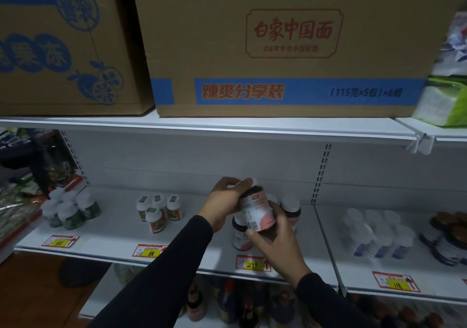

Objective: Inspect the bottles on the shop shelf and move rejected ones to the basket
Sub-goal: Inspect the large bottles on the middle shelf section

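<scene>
Both sleeved arms reached up from the bottom of the frame as I watched. Above them, a large cardboard box (285, 47) filled the top centre, resting on the upper shelf. Below it ran the white shelf (113, 234), carrying clusters of bottles left and right. At centre, a dark bottle with a pink label (257, 209) was held tilted above that shelf. Left hand (225, 201) curled its fingers round the white cap; right hand (278, 236) gripped the base. Just behind stood matching bottles (238, 234).
</scene>
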{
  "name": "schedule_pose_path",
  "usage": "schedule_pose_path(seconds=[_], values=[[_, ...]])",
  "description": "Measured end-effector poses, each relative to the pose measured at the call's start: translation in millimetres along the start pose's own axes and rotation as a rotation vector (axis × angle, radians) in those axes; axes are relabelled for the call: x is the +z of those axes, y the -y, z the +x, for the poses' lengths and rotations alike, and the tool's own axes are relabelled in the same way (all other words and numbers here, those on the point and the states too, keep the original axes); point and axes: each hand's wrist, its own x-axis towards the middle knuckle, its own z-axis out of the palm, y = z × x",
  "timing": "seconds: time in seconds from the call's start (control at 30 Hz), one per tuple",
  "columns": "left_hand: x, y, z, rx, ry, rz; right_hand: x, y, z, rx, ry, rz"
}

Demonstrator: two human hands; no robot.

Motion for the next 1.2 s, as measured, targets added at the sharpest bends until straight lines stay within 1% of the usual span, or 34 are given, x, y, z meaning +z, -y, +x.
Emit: schedule_pose_path(seconds=[0.1,0.2,0.33,0.47,0.57,0.63,0.7,0.8,0.9,1.07,1.2], values=[[1.5,-1.7,-3.3,0.012,-0.027,-0.006,0.6,-2.7,2.4,0.002,-0.013,-0.014],[0.7,-2.5,-3.2,0.018,0.007,0.039,-0.7,-1.4,2.0,-0.004,-0.032,-0.002],[-1.3,-2.4,-1.6,-0.009,0.039,0.009,-2.8,2.3,1.7,-0.006,-0.035,0.026],[-0.9,0.3,-0.6,-0.002,0.003,0.006,-1.5,2.6,1.5,-0.007,-0.008,0.021],[1.1,-0.4,-2.2,0.014,-0.023,0.007,0.6,-0.8,3.8,-0.006,-0.034,-0.023],[2.4,-2.6,-3.8,0.012,-0.001,0.007,0.7,0.3,3.8,-0.015,-0.039,-0.010],[2.8,-6.4,-7.5,-0.002,0.057,-0.005,0.7,2.8,2.4,-0.019,-0.041,0.014],[1.1,-7.7,-9.0,-0.014,0.108,-0.012,-1.0,4.1,-0.4,0.003,-0.002,0.044],[0.8,-6.9,-9.2,-0.009,0.082,-0.032,-1.0,1.7,-0.7,0.029,0.016,0.027],[1.1,-3.9,-7.7,0.025,-0.023,0.018,-1.0,-2.4,1.3,0.029,0.013,-0.016],[-0.9,-4.3,-5.8,0.012,0.027,0.047,-1.2,-1.9,-0.3,0.039,0.033,0.040]])
